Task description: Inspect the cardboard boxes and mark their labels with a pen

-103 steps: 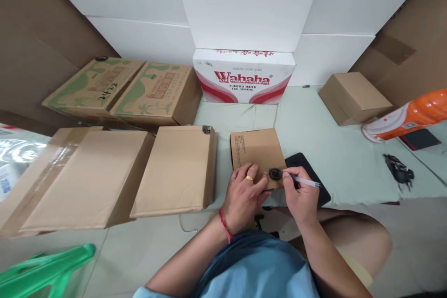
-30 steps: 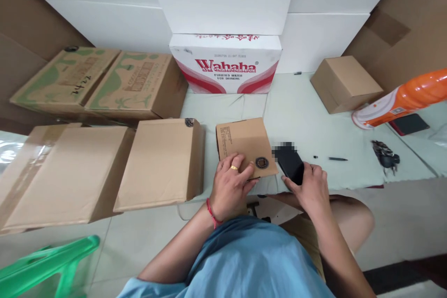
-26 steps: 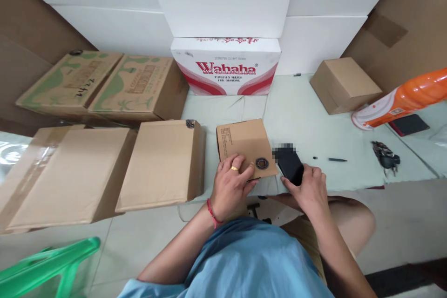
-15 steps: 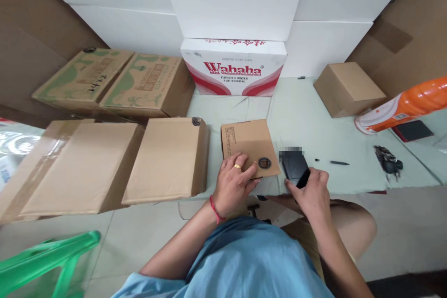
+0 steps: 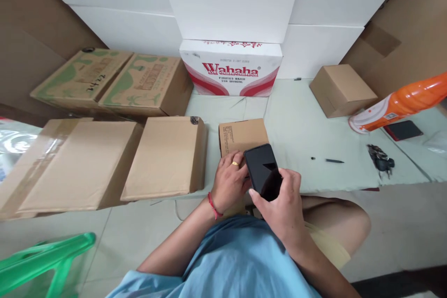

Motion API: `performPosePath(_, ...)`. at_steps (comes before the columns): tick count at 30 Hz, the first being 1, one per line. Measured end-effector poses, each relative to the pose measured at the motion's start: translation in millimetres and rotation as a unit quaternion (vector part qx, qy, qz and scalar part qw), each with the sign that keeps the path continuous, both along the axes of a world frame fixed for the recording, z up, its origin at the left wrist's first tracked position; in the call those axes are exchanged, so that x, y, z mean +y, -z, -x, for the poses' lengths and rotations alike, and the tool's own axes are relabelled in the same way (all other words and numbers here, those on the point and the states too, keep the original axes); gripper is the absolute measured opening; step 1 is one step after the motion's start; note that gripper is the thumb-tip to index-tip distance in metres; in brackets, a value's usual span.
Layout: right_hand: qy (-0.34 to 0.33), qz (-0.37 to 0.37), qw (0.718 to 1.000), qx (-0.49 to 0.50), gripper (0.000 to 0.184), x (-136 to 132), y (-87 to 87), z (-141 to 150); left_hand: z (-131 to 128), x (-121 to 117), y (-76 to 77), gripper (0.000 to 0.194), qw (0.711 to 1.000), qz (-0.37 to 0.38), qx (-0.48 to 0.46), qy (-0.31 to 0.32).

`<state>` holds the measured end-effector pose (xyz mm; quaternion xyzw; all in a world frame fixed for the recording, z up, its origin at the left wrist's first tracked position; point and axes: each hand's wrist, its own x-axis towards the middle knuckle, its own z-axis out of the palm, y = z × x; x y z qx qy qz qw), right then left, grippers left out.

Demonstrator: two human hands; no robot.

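A black smartphone (image 5: pixel 261 167) is tilted in my right hand (image 5: pixel 284 205), its dark glossy screen facing me. My right thumb presses its near edge and my fingers wrap its right side. Behind and below it lies a small brown cardboard box (image 5: pixel 242 131) with printed text on top. My left hand (image 5: pixel 228 177), with a gold ring and a red bracelet, grips this box at its near left part, its fingers over the top. The phone hides the left fingertips and the box's near right corner.
Larger cardboard boxes (image 5: pixel 164 156) stand on the left. A white-and-red Wahaha carton (image 5: pixel 230 70) is at the back. Rightward are another brown box (image 5: pixel 344 88), an orange bottle (image 5: pixel 401 104), keys (image 5: pixel 382 160), a small black stick (image 5: pixel 334 161) and a dark flat object (image 5: pixel 403 130).
My right hand has brought the phone left and up from the tabletop to in front of the small box. My left hand stays at the box. The view has shifted slightly.
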<state>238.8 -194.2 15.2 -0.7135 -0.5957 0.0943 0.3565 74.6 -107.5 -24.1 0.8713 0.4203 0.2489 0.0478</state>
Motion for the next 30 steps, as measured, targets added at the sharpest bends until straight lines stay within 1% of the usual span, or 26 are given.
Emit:
performPosePath(5,0.002,-0.01,1.0,-0.014,0.069,-2.9,-3.1,2.9,0.3,0.7,4.6,0.027,1.0,-0.004,-0.009,-0.001)
performPosePath(9,0.003,-0.013,1.0,-0.015,0.07,-5.8,-6.8,4.6,-0.4,1.4,1.7,0.026,1.0,-0.009,-0.006,-0.001)
performPosePath(12,0.011,-0.018,1.0,-0.015,0.07,-4.1,-6.0,0.4,-0.5,1.2,-0.3,0.026,1.0,0.004,-0.002,0.0)
performPosePath(14,0.035,-0.008,0.999,-0.018,0.071,-0.1,-2.4,-11.1,-0.1,0.8,-1.1,0.025,1.0,0.019,-0.003,0.005)
performPosePath(15,0.058,0.006,0.998,-0.023,0.072,2.6,0.6,-20.0,0.3,0.6,-1.4,0.025,1.0,0.026,-0.006,0.008)
performPosePath(17,0.117,0.052,0.991,-0.045,0.075,8.8,8.5,-42.7,1.5,0.5,-2.2,0.026,0.999,0.039,-0.012,0.016)
performPosePath(19,0.165,0.103,0.978,-0.079,0.076,14.3,18.7,-67.5,3.5,0.5,-3.6,0.027,0.998,0.053,-0.017,0.025)
performPosePath(21,0.179,0.145,0.966,-0.115,0.077,17.4,30.1,-88.4,6.6,0.0,-5.4,0.029,0.997,0.065,-0.023,0.037)
performPosePath(24,0.15,0.179,0.96,-0.152,0.076,16.5,46.1,-104.1,12.8,-5.0,-6.9,0.032,0.996,0.07,-0.028,0.045)
performPosePath(25,0.135,0.187,0.96,-0.161,0.074,15.1,50.2,-104.9,15.1,-8.4,-6.4,0.033,0.996,0.071,-0.028,0.038)
performPosePath(27,0.101,0.191,0.961,-0.173,0.07,12.5,55.2,-100.9,20.1,-17.5,-3.1,0.037,0.997,0.075,-0.029,0.004)
performPosePath(28,0.085,0.181,0.965,-0.172,0.07,11.7,55.8,-96.9,22.7,-22.8,-0.4,0.04,0.996,0.078,-0.034,-0.018)
performPosePath(30,0.054,0.137,0.979,-0.143,0.073,11.9,53.2,-86.2,27.7,-33.4,6.5,0.048,0.993,0.085,-0.06,-0.051)
